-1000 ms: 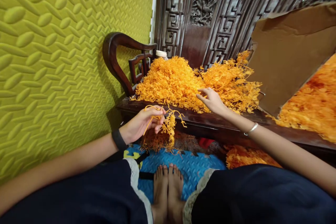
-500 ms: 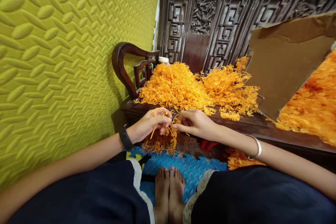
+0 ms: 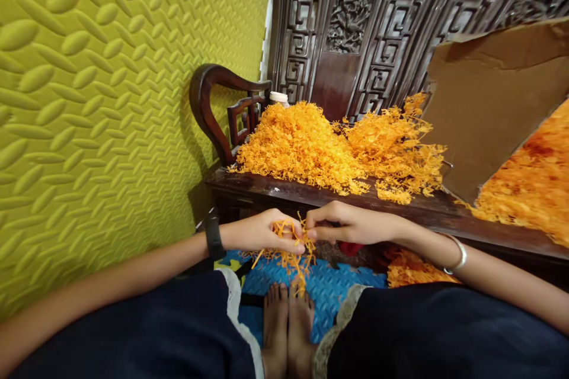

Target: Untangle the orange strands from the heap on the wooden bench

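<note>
Head view: orange strands sit between both hands, near side of the bench, long axis drooping toward the feet. Left hand has its grip closed round the bunch; right hand pinches its right side (fingertips partly masked). Pile lies far, on the bench. Open room: below, over the mat; wall bounds the left.

Bright light, glossy glare on carved backrest, stretched edges.
</note>
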Tool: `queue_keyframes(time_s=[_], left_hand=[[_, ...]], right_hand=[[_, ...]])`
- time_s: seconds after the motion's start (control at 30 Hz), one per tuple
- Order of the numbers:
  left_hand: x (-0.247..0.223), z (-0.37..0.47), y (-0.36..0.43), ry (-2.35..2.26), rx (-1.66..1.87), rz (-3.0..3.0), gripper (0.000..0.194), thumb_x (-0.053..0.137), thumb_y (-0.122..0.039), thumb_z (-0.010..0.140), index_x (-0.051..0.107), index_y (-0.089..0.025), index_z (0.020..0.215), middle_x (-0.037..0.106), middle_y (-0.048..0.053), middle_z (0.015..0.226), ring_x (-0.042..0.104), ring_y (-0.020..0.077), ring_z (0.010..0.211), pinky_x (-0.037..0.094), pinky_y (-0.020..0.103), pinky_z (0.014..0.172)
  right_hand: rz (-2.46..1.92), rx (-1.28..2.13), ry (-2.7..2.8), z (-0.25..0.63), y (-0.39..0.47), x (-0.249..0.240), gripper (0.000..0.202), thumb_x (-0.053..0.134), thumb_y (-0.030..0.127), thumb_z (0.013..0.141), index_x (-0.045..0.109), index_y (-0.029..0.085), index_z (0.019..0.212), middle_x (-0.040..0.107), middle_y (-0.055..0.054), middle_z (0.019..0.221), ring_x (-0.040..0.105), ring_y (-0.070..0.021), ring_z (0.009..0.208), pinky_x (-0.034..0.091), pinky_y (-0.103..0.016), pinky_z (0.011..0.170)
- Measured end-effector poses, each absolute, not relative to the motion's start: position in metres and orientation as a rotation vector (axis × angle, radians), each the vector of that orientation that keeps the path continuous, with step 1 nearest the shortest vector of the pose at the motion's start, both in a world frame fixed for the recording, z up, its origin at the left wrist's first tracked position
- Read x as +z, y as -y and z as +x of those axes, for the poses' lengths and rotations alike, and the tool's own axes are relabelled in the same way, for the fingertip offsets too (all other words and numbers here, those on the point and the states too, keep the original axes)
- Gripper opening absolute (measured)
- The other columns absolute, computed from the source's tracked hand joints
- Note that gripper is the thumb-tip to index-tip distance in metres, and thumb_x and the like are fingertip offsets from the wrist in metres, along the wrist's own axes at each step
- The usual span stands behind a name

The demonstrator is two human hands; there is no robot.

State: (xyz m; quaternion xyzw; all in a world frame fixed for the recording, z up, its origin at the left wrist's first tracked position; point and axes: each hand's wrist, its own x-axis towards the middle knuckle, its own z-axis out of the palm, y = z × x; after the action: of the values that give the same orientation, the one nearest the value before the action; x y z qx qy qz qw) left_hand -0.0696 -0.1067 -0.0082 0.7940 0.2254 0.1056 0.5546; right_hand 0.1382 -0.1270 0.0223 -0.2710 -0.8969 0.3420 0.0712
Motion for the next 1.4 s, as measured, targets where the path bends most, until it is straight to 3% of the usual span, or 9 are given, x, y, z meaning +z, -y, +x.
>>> queue_keyframes(time_s=[0.37,0.57,0.7,0.8,0.93,1.03,1.13,1.27,1.4], left_hand=[[-0.004,-0.074,0.109,-0.427,-0.047,1.852,0.012,0.067,-0.022,0.070,0.062,-0.012,0.065,0.051,-0.004,0.056,0.039,0.0055,0.052,0.032,0.017,0.051],[-0.014,-0.084,0.096,-0.657,0.359,1.664,0.018,0.066,-0.029,0.071,0.060,-0.012,0.069,0.046,-0.006,0.052,0.035,0.0034,0.045,0.027,0.017,0.043],[-0.018,-0.075,0.093,-0.674,0.555,1.489,0.021,0.063,-0.032,0.074,0.058,-0.013,0.082,0.040,-0.009,0.044,0.032,0.0035,0.037,0.027,0.017,0.038],[-0.017,-0.070,0.095,-0.665,0.592,1.476,0.022,0.061,-0.031,0.075,0.058,-0.012,0.086,0.045,-0.007,0.044,0.036,0.0040,0.035,0.029,0.017,0.037],[-0.012,-0.067,0.100,-0.659,0.662,1.469,0.023,0.063,-0.031,0.073,0.058,-0.012,0.085,0.048,-0.007,0.045,0.039,0.0038,0.035,0.030,0.016,0.038],[-0.007,-0.066,0.103,-0.653,0.753,1.441,0.023,0.064,-0.030,0.072,0.058,-0.012,0.085,0.047,-0.007,0.046,0.038,0.0033,0.036,0.030,0.016,0.038],[-0.003,-0.064,0.105,-0.638,0.808,1.415,0.022,0.063,-0.030,0.072,0.057,-0.012,0.085,0.046,-0.008,0.045,0.037,0.0034,0.035,0.031,0.017,0.037],[-0.001,-0.063,0.105,-0.608,0.826,1.438,0.021,0.062,-0.029,0.072,0.058,-0.012,0.084,0.048,-0.007,0.045,0.040,0.0041,0.036,0.031,0.016,0.037],[-0.002,-0.066,0.103,-0.600,0.795,1.519,0.024,0.059,-0.031,0.075,0.056,-0.013,0.091,0.048,-0.007,0.048,0.040,0.0044,0.037,0.033,0.017,0.038]], right_hand=[[-0.653,1.499,2.861,0.159,0.127,0.029,0.026,0.046,0.029,0.089,0.059,0.009,0.079,0.057,-0.004,0.072,0.052,-0.0093,0.067,0.041,-0.020,0.065],[-1.249,0.609,2.358,0.199,0.106,0.023,0.031,0.047,0.039,0.086,0.064,0.013,0.083,0.064,-0.007,0.082,0.057,-0.0147,0.074,0.043,-0.025,0.069],[-1.411,0.057,2.068,0.205,0.061,0.003,0.021,0.055,0.033,0.080,0.063,0.014,0.081,0.063,-0.006,0.076,0.057,-0.0167,0.072,0.043,-0.029,0.070],[-1.526,-0.053,2.004,0.208,0.030,-0.006,0.015,0.059,0.024,0.073,0.062,0.014,0.083,0.060,-0.004,0.071,0.056,-0.0163,0.068,0.043,-0.029,0.068],[-1.550,-0.085,1.960,0.203,0.023,-0.003,0.031,0.064,0.021,0.066,0.059,0.015,0.096,0.059,-0.006,0.079,0.056,-0.0190,0.074,0.044,-0.032,0.070],[-1.389,0.002,1.975,0.183,0.051,0.008,0.022,0.058,0.030,0.075,0.058,0.014,0.090,0.059,-0.008,0.086,0.055,-0.0186,0.081,0.042,-0.032,0.074],[-1.231,0.524,2.122,0.155,0.089,0.017,0.035,0.043,0.043,0.086,0.057,0.014,0.073,0.058,-0.004,0.066,0.053,-0.0124,0.062,0.041,-0.026,0.061],[-1.138,0.774,2.347,0.131,0.115,0.020,0.040,0.052,0.051,0.081,0.059,0.013,0.070,0.053,0.000,0.058,0.043,-0.0073,0.052,0.032,-0.022,0.050],[-0.993,0.734,2.461,0.126,0.117,0.022,0.029,0.059,0.040,0.079,0.061,0.011,0.073,0.053,0.001,0.062,0.042,-0.0070,0.056,0.033,-0.022,0.054]])
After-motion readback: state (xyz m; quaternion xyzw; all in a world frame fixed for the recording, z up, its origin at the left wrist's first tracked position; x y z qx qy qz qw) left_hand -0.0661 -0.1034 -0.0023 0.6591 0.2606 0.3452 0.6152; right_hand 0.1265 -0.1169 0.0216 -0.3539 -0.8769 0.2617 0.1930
